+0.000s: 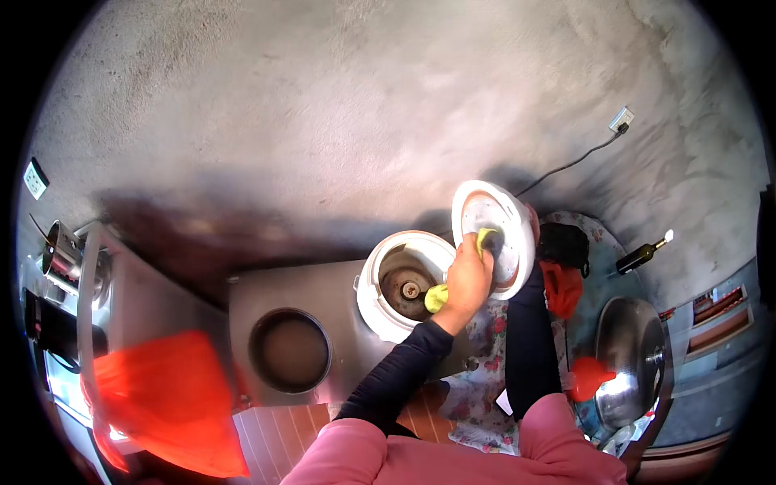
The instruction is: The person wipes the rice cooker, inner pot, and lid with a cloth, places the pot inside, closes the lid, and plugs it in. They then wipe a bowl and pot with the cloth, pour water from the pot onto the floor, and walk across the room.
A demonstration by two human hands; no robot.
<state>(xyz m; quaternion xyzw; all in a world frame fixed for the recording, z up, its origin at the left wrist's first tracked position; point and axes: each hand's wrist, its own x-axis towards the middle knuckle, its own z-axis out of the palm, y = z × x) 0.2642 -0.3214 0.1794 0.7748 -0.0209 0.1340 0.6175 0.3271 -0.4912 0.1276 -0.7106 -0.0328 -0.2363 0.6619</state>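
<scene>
A white rice cooker (373, 311) stands with its top uncovered, and the heating plate (404, 289) shows inside. Its round white lid (517, 242) is tilted up at the cooker's right, inner side facing left. My left hand (467, 283) is closed around a yellow-green cloth (436, 298), which sticks out on both sides of the fist; its upper end lies against the lid's inner face. Behind the lid, my right hand (533, 220) supports it, mostly hidden, with only a bit showing at the edge. A dark round pot (291, 350) sits left of the cooker.
The cooker and pot stand on a metal-topped table (250, 295) against a rough wall. To the left hangs a red bag (174, 400). On the right are a flowered cloth (485, 380), a dark bottle (643, 256), a large metal basin (626, 356) and a wall-plugged cord (578, 159).
</scene>
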